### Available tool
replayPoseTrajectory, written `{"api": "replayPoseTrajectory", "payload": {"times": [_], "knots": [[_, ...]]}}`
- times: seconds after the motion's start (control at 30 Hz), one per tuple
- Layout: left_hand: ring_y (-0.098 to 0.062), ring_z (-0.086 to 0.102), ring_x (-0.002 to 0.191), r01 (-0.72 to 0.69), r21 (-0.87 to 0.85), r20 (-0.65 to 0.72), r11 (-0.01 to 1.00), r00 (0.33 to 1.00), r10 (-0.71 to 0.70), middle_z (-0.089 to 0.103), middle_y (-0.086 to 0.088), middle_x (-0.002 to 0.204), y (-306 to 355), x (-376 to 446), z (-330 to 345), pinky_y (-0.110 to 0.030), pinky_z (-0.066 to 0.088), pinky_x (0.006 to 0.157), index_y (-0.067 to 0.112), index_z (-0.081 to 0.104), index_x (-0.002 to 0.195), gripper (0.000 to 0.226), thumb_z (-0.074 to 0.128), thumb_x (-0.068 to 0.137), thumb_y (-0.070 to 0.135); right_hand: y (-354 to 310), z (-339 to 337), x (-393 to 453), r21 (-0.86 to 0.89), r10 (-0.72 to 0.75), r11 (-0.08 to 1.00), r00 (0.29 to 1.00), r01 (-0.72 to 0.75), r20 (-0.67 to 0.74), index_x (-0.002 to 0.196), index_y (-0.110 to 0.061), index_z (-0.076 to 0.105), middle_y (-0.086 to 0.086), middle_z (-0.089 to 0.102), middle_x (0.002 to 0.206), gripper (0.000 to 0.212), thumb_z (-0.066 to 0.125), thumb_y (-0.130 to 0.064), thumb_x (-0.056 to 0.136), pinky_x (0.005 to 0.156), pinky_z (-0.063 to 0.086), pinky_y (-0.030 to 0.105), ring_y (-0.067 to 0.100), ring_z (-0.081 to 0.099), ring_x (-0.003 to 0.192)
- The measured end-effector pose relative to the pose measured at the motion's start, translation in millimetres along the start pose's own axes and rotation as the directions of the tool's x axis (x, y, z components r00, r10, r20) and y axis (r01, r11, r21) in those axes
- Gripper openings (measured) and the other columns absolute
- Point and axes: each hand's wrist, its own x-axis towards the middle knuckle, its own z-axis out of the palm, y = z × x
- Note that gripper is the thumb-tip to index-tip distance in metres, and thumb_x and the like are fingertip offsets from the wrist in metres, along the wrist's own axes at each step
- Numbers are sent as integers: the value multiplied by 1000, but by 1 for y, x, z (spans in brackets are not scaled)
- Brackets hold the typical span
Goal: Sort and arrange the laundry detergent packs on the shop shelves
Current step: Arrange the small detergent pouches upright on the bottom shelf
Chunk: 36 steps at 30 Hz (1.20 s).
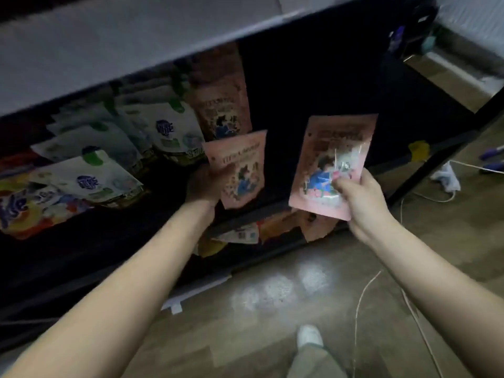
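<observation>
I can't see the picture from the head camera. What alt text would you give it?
Seen from above, a person holds one pink pack in the left hand and another pink pack in the right hand, in front of a dark shop shelf. White and green packs stand on the shelf to the left, with a third pink pack beside them.

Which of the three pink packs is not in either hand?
The pink pack standing on the shelf, beside the white packs. The left hand and right hand each hold another.
</observation>
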Motion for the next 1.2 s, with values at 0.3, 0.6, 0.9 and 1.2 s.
{"api": "replayPoseTrajectory", "payload": {"times": [0.3,0.6,0.9,1.2], "knots": [[-15,66,92,-138,-74,52,988,989,142,67,-4,110,28,117,-1,-28,55,73,15,58,117,23,56,95,17,23,49,105,-35,-20,999,915,38,403,122,-9,55,12,62,121,36,57,1,88,93,51,37,25,62,108],[-21,67,84,-64,35,227,997,972,55,71,-1,82,31,141,-20,-44,53,89,20,64,99,13,59,90,12,19,108,159,-137,66,990,754,32,654,111,-7,61,6,67,105,28,54,6,87,70,57,27,15,69,88],[-16,66,97,-65,89,170,994,984,49,70,1,102,14,128,-30,-28,52,86,21,63,106,23,62,88,7,20,136,156,-178,26,978,784,108,620,126,4,52,19,59,121,40,56,7,86,74,56,22,15,64,87],[-18,52,77,105,425,-61,899,994,-87,52,-3,85,-6,93,-25,-30,42,68,15,56,90,11,48,95,11,11,130,133,-498,36,819,841,284,539,124,-6,59,7,62,122,44,69,-8,81,94,44,25,19,57,114]]}}
